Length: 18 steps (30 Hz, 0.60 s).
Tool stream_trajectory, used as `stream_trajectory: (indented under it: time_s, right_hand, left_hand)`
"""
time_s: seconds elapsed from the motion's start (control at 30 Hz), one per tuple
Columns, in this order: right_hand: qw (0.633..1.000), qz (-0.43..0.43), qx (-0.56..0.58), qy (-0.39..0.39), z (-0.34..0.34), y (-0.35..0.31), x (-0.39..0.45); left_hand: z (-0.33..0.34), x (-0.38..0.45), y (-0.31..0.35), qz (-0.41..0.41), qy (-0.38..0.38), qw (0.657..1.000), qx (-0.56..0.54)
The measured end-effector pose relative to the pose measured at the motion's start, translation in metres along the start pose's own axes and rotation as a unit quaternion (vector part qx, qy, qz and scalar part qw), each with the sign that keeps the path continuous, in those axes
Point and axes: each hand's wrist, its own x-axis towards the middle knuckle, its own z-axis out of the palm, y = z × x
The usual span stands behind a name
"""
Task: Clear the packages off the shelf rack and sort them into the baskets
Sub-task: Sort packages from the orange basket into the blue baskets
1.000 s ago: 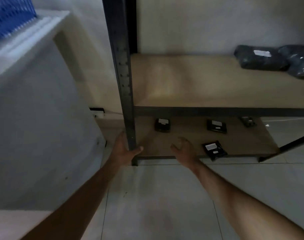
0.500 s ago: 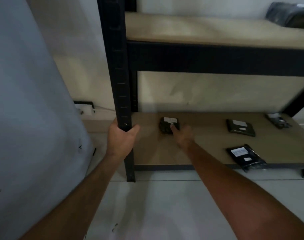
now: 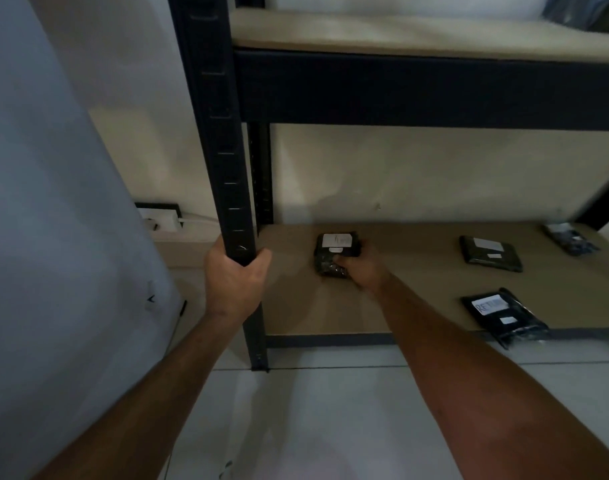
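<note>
A small black package (image 3: pixel 332 252) with white labels lies at the back left of the bottom shelf (image 3: pixel 296 306) of the rack. My right hand (image 3: pixel 363 270) grips it, thumb on top and fingers at its right side. My left hand (image 3: pixel 235 282) is wrapped round the rack's dark front-left post (image 3: pixel 220 133). Three more black packages lie on the same shelf: one at the back middle (image 3: pixel 490 252), one at the far right (image 3: pixel 571 239), and one labelled "RETURN" (image 3: pixel 503 317) overhanging the front edge. No basket is in view.
The upper shelf (image 3: pixel 400 32) sits above, with a dark bagged parcel (image 3: pixel 587 10) at its right end. A large pale surface (image 3: pixel 53 237) fills the left. A wall socket with a cable (image 3: pixel 161 220) sits low behind the post. Pale tiled floor (image 3: pixel 313 420) lies below.
My view has dropped and moved closer to the bottom shelf. My right hand reached in from the shelf's front and closed on the left package. My left hand slid up the post.
</note>
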Motion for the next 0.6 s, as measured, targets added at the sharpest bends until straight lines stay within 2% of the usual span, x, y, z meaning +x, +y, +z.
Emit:
stream_trajectory:
  time_s: [0.07,0.17,0.3,0.4,0.53,0.6]
  right_hand:
    - [0.996,-0.002,0.067,-0.051,-0.005,-0.002,-0.017]
    - [0.991,-0.003,0.106,-0.084,-0.015,-0.014,-0.058]
    - [0.985,0.037,0.151,-0.077,-0.035,-0.055,-0.139]
    - [0.979,0.077,0.176,-0.061,-0.062,-0.101,-0.204]
    - [0.970,0.152,0.179,-0.062,-0.112,-0.182,-0.284]
    - [0.966,0.160,0.187,-0.074,-0.136,-0.233,-0.317]
  left_hand:
    - [-0.001,0.000,0.003,-0.009,-0.007,1.000,-0.006]
    - [-0.008,-0.002,0.015,-0.088,-0.032,0.995,0.018]
    - [-0.036,0.000,0.042,-0.186,-0.178,0.959,0.117]
    - [-0.070,-0.010,0.096,-0.193,-0.282,0.922,0.181]
    - [-0.112,-0.030,0.206,-0.127,-0.339,0.906,0.219]
    - [-0.130,-0.032,0.268,-0.131,-0.356,0.894,0.238]
